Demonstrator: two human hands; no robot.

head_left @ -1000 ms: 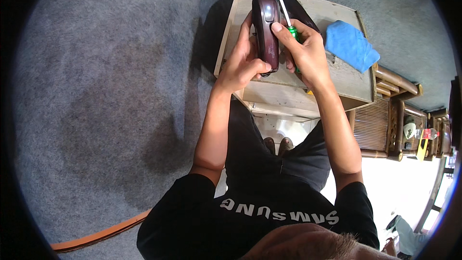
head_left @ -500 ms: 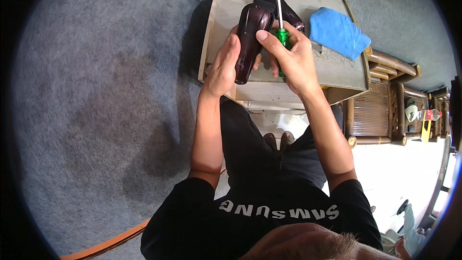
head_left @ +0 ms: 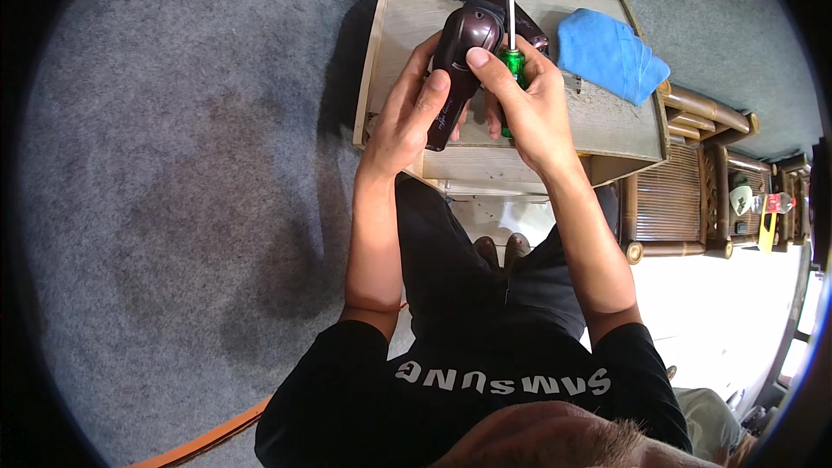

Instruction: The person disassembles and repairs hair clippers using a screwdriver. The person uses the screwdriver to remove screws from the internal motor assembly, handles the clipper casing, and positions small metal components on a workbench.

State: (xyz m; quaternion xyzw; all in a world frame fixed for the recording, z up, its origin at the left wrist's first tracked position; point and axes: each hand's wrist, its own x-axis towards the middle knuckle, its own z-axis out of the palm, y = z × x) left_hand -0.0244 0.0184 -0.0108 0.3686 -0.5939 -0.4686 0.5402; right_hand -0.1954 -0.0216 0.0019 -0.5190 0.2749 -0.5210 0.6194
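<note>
Over a pale wooden table, my left hand (head_left: 405, 124) is closed around a dark maroon hair clipper (head_left: 454, 78), its thumb lying along the body. My right hand (head_left: 535, 104) holds a screwdriver (head_left: 512, 63) with a green handle, the metal shaft pointing away from me. The right thumb presses on the clipper's upper body too. Behind them a second dark clipper (head_left: 517, 21) lies on the table, partly covered by the held one and the screwdriver. Some of my fingers are hidden under the clipper and the handle.
A folded blue cloth (head_left: 612, 54) lies on the right of the wooden table (head_left: 407, 7). Bamboo furniture (head_left: 667, 195) stands to the right, with a plastic bottle (head_left: 774, 204) on it. A grey carpet-like surface (head_left: 191, 165) spreads at the left.
The held clipper has tilted and turned slightly, its top swinging a little to the right. My left thumb now lies further over its body. The screwdriver has shifted slightly right with my right hand.
</note>
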